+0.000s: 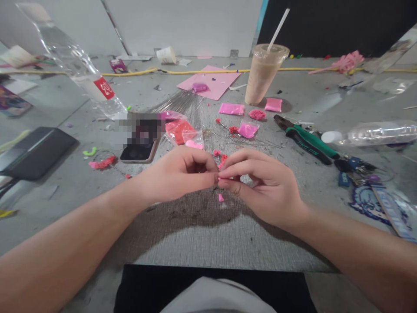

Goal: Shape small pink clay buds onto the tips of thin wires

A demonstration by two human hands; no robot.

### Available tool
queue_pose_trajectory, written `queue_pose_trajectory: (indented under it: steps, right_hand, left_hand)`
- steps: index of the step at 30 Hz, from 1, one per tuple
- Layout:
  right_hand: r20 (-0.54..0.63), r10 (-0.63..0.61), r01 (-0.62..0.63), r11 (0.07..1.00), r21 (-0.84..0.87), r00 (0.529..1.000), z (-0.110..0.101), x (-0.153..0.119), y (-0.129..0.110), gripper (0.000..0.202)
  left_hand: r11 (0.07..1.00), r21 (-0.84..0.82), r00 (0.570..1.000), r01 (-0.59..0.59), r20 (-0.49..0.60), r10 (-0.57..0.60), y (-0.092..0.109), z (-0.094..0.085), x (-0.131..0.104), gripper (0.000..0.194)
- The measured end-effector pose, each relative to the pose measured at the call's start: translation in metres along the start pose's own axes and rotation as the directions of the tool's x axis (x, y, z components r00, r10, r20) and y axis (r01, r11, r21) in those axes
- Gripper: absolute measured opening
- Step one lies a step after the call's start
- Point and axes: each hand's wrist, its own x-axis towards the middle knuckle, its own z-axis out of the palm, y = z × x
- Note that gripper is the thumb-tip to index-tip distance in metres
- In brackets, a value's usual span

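Note:
My left hand [182,174] and my right hand [267,184] meet low over the grey table, fingertips almost touching. Both are closed in a pinch on a tiny piece of pink clay [219,178], mostly covered by the fingers. Just beyond the fingertips are small red-pink clay clumps [223,158], partly hidden by my right hand. A loose pink clay bit [221,198] lies on the table below the hands. Thin wires [257,140] with red clay tips spread out behind, beside a pink clay packet [248,130] and a red clay bag [180,131].
A phone [138,150] and a tall clear bottle [87,78] are at left, with a black power bank [42,152] farther out. Green-handled pliers [306,139] and a lying bottle [374,132] are at right. A drink cup [262,78] with straw stands behind.

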Motion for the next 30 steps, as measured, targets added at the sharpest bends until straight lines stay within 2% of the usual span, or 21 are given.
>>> queue_pose_trajectory:
  steps: [5,7,10,14,19,24,27,30]
  right_hand:
    - [0.095,-0.198,0.212,0.963,-0.169,0.976,-0.0065,0.0055,-0.0003,0.014]
    - [0.124,-0.237,0.260,0.942,-0.212,0.963,-0.0085,0.0070,-0.0003,0.018]
    - [0.157,-0.248,0.279,0.934,-0.223,0.956,-0.0093,0.0081,0.0005,0.016]
    - [0.214,-0.201,0.244,0.949,-0.198,0.956,-0.0087,0.0081,0.0021,0.010]
    - [0.254,-0.014,0.047,0.991,-0.125,0.967,-0.0090,0.0078,-0.0003,0.009]
    - [0.292,0.264,-0.281,0.959,0.017,0.919,-0.0084,0.0086,-0.0042,0.007]
    - [0.313,0.450,-0.518,0.835,0.185,0.837,-0.0069,0.0093,-0.0027,0.012]
    - [0.423,0.570,-0.710,0.591,0.383,0.704,-0.0052,0.0092,0.0013,0.028]
  left_hand:
    - [0.998,-0.061,1.000,0.015,0.024,-0.014,-0.0008,-0.0005,-0.0016,0.018]
    - [0.996,-0.083,0.999,0.023,0.044,-0.019,-0.0020,-0.0008,-0.0019,0.019]
    - [0.998,-0.049,0.997,0.044,0.072,-0.040,-0.0039,-0.0010,-0.0012,0.016]
    - [0.998,0.046,0.994,0.046,0.098,-0.050,-0.0056,-0.0006,0.0008,0.011]
    - [0.980,0.198,0.997,-0.030,0.081,0.014,-0.0023,0.0002,0.0005,0.009]
    - [0.932,0.310,0.981,-0.190,0.022,0.193,0.0006,0.0040,-0.0010,0.009]
    - [0.907,0.339,0.964,-0.249,-0.004,0.267,0.0009,0.0056,-0.0018,0.011]
    - [0.905,0.327,0.956,-0.272,-0.020,0.294,0.0029,0.0048,-0.0030,0.013]
